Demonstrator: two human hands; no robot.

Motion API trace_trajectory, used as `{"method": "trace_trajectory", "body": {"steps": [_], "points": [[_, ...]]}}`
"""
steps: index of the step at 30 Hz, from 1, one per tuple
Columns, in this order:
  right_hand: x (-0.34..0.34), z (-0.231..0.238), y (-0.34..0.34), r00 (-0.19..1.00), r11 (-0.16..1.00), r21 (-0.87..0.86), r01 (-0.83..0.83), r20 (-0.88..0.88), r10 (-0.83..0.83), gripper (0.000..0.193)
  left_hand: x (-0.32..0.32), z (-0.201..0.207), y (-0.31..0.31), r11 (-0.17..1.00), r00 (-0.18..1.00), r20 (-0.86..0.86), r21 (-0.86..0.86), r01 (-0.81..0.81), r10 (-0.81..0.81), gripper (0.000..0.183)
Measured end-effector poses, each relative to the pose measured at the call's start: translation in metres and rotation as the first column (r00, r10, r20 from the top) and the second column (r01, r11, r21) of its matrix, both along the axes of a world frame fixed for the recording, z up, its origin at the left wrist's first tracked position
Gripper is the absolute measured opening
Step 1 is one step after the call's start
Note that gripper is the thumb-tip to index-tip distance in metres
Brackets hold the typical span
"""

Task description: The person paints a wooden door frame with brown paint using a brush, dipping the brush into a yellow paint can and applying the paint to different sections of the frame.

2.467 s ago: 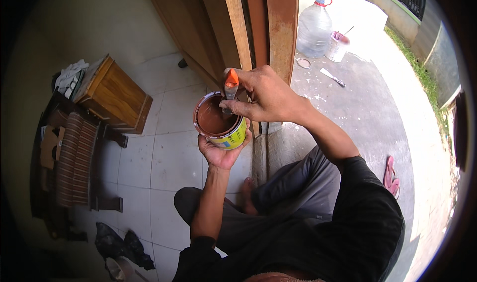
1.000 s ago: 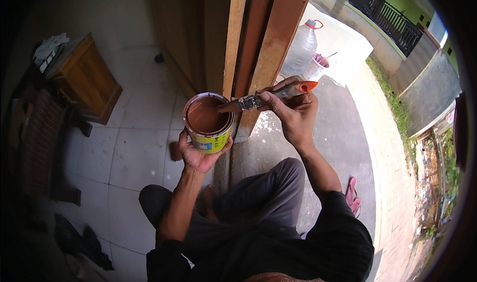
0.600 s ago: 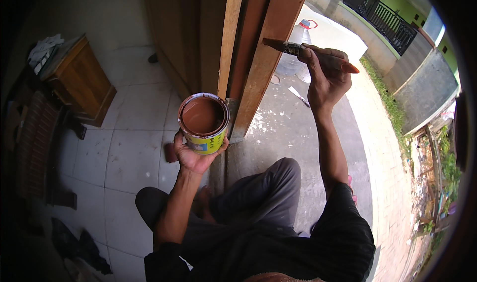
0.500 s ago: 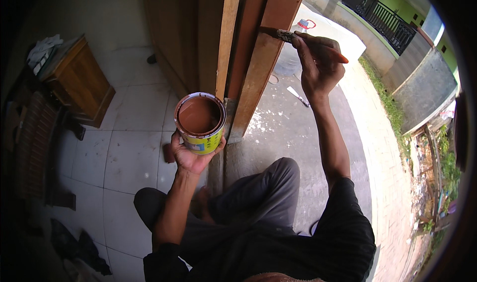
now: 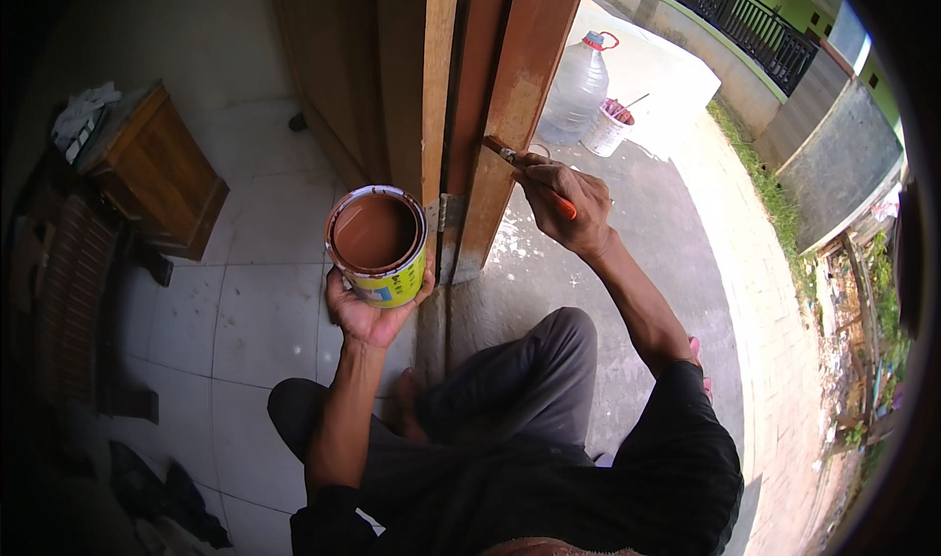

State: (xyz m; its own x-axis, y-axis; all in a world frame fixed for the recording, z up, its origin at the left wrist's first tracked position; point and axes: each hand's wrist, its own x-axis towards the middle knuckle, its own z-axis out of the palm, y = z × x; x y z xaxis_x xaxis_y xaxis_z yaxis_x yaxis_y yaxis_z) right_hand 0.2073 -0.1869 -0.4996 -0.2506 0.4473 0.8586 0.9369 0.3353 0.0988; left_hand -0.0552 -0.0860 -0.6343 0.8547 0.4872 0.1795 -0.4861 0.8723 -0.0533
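My left hand (image 5: 377, 319) wraps round the lower part of an open paint can (image 5: 400, 284) with a yellow-green label. Brown paint (image 5: 374, 233) fills much of it, and its rim is smeared. In my right hand (image 5: 570, 201) is a paintbrush (image 5: 502, 149) with an orange-red handle, its bristles against the wooden door frame (image 5: 510, 105). Reddish-brown paint covers the upper part of the frame's face, while paler bare wood shows lower down. The edge of a wooden door (image 5: 438, 76) stands just left of the frame, with a hinge (image 5: 447, 209) between them.
Beyond the frame stand a large clear bottle (image 5: 578, 91) with a red handle and a white tub (image 5: 608, 130) holding a stick. A wooden cabinet (image 5: 157, 179) stands at the left on white floor tiles (image 5: 265, 311). My bent knee (image 5: 564, 340) is below the frame.
My right hand has brought the brush down and left along the frame. The can in my left hand has shifted slightly left in view. The bottle and tub now show more fully.
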Motion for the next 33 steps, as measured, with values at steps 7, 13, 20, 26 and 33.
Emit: {"method": "trace_trajectory", "body": {"steps": [7,13,20,26,33], "points": [[0.011,0.089,0.022,0.995,0.936,0.339,0.097,-0.046,-0.087,0.018,0.001,-0.002,0.003,1.000,1.000,0.016,-0.005,0.009,-0.009,0.092],[0.008,0.053,0.010,0.991,0.963,0.264,0.058,0.101,-0.087,0.023,0.000,0.001,0.002,1.000,1.000,-0.006,-0.010,0.013,-0.013,0.091],[0.002,0.011,-0.005,0.999,0.997,-0.082,0.005,-0.047,-0.009,0.022,0.003,0.000,0.002,1.000,1.000,0.001,0.007,-0.005,0.005,0.089],[0.015,0.109,0.022,0.999,0.928,0.372,0.035,0.022,-0.046,0.017,0.005,0.000,0.003,1.000,1.000,0.016,0.022,-0.017,0.017,0.089],[0.016,0.016,0.003,0.980,0.999,0.040,0.036,0.194,-0.043,0.025,0.004,0.001,0.002,0.999,0.999,-0.013,0.035,-0.031,0.031,0.090]]}}
